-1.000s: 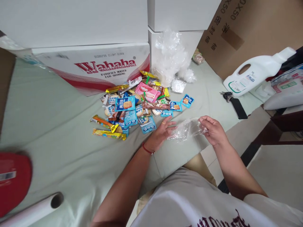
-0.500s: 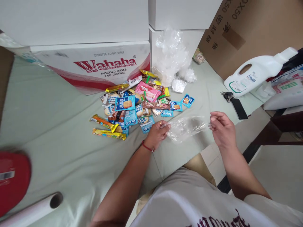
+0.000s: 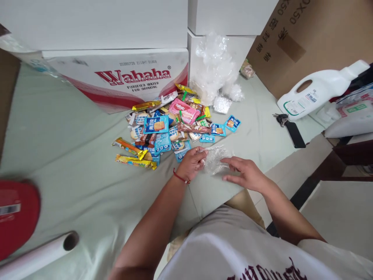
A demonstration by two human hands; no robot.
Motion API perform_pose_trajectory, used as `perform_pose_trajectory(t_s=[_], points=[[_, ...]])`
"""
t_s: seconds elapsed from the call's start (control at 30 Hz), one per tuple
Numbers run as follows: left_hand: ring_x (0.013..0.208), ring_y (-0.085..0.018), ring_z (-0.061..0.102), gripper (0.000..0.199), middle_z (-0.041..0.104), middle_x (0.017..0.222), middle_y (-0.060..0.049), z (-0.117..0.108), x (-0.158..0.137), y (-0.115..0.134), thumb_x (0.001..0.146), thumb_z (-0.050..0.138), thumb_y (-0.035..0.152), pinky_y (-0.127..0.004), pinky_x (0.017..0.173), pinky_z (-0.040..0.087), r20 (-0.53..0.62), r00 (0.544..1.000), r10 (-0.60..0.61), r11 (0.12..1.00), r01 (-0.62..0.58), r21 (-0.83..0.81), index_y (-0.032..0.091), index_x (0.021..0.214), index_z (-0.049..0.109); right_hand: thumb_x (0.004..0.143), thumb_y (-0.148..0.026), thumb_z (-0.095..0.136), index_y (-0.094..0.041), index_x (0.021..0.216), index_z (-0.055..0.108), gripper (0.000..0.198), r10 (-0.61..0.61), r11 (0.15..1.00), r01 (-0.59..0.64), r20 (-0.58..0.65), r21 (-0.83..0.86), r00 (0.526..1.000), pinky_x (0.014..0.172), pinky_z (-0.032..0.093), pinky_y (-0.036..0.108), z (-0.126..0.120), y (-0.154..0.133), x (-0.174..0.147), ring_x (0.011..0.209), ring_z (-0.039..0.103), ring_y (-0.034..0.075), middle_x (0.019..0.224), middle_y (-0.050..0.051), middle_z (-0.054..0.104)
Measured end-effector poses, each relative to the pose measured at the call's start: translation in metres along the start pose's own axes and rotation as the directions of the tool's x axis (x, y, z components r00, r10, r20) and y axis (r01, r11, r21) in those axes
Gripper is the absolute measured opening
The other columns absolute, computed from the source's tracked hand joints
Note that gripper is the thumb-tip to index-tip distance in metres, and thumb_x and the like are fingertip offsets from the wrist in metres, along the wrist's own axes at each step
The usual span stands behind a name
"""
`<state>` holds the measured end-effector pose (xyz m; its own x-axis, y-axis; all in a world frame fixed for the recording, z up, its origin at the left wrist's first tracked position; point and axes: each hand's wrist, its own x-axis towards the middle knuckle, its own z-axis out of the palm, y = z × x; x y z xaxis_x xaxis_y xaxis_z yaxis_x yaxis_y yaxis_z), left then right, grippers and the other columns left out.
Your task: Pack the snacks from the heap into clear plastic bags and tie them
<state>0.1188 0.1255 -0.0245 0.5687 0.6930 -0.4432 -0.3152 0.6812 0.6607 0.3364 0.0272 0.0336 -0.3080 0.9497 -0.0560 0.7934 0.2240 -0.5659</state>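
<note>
My left hand [image 3: 192, 162], with a red cord at the wrist, pinches one end of a clear plastic bag [image 3: 215, 158]. The bag is crumpled and hangs just above the green cloth. At its other side is my right hand [image 3: 243, 172], thumb and fingers spread, fingertips at the plastic without closing on it. Beyond my left hand lies a heap of wrapped snacks: a pink wafer pack [image 3: 184, 111], a blue snack packet [image 3: 156, 124] on top, and yellow-wrapped bars [image 3: 136, 161] at the near left.
A Wahaha water carton [image 3: 128, 83] stands behind the heap. Right of it are crumpled clear plastic [image 3: 214, 70] and a folded silvery packet [image 3: 222, 104]. A white detergent bottle [image 3: 317, 91], keys [image 3: 282, 119] and a black phone-like object [image 3: 295, 134] lie farther right. A white roll [image 3: 40, 256] lies near left.
My right hand has let go of the bag's far end, moved left towards my left hand and spread its fingers. The stretched bag has bunched up. The left hand keeps its pinch.
</note>
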Motion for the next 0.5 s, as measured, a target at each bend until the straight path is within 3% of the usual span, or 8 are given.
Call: perform_pose_trajectory(t_s=[0.03,0.1,0.2,0.3,0.37,0.5], points=[[0.038,0.001,0.027,0.058,0.047,0.054,0.01,-0.001,0.0,0.0,0.055,0.096,0.046,-0.016,0.04,0.016,0.002,1.0,-0.005,1.0,0.005,-0.006,0.019,0.081,0.053,0.094,-0.05,0.07,-0.027,0.134,0.068,0.046,0.003,1.0,-0.003,0.021,0.001,1.0,0.067,0.047,0.027,-0.001,-0.001,-0.001,0.075,0.067,0.017,0.093,0.004,0.074],[0.037,0.001,0.027,0.058,0.047,0.054,0.01,-0.003,0.001,0.001,0.055,0.096,0.045,-0.016,0.04,0.016,0.009,1.0,-0.01,1.0,0.01,-0.019,0.019,0.081,0.052,0.096,-0.05,0.067,-0.027,0.116,0.076,0.032,0.029,0.999,-0.03,0.035,0.03,0.999,0.066,0.044,0.027,-0.001,-0.003,-0.003,0.074,0.066,0.017,0.088,0.003,0.074],[0.038,0.001,0.027,0.06,0.047,0.056,0.011,-0.002,0.002,0.001,0.055,0.097,0.045,-0.015,0.04,0.018,-0.001,1.0,0.0,0.998,-0.001,-0.061,0.02,0.083,0.051,0.1,-0.049,0.061,-0.023,0.088,0.076,0.032,0.168,0.959,-0.165,0.005,0.229,0.986,0.06,0.038,0.026,0.002,-0.003,-0.004,0.064,0.057,0.014,0.074,0.001,0.068],[0.04,0.001,0.03,0.061,0.045,0.062,0.012,0.002,0.001,-0.001,0.058,0.095,0.051,-0.015,0.04,0.018,-0.082,0.994,0.077,0.989,-0.086,-0.118,0.021,0.087,0.05,0.091,-0.057,0.068,-0.021,0.079,0.07,0.038,0.371,0.799,-0.314,-0.01,0.513,0.929,0.053,0.027,0.025,0.004,-0.003,-0.004,0.054,0.038,0.011,0.059,-0.004,0.051],[0.044,0.0,0.035,0.061,0.049,0.069,0.01,0.007,-0.001,-0.004,0.062,0.092,0.055,-0.015,0.04,0.02,-0.132,0.98,0.149,0.978,-0.166,-0.126,0.022,0.091,0.05,0.085,-0.06,0.074,-0.02,0.073,0.067,0.041,0.461,0.683,-0.335,-0.026,0.649,0.887,0.053,0.025,0.025,0.005,-0.005,-0.002,0.055,0.033,0.01,0.059,-0.005,0.046],[0.056,-0.006,0.054,0.063,0.06,0.089,0.005,0.016,-0.007,-0.01,0.061,0.09,0.048,-0.016,0.042,0.026,-0.113,0.966,0.234,0.961,-0.247,-0.127,0.026,0.103,0.048,0.074,-0.058,0.081,-0.02,0.069,0.063,0.042,0.576,0.503,-0.34,-0.014,0.795,0.817,0.05,0.019,0.025,0.005,-0.009,0.001,0.054,0.025,0.009,0.058,-0.006,0.038]])
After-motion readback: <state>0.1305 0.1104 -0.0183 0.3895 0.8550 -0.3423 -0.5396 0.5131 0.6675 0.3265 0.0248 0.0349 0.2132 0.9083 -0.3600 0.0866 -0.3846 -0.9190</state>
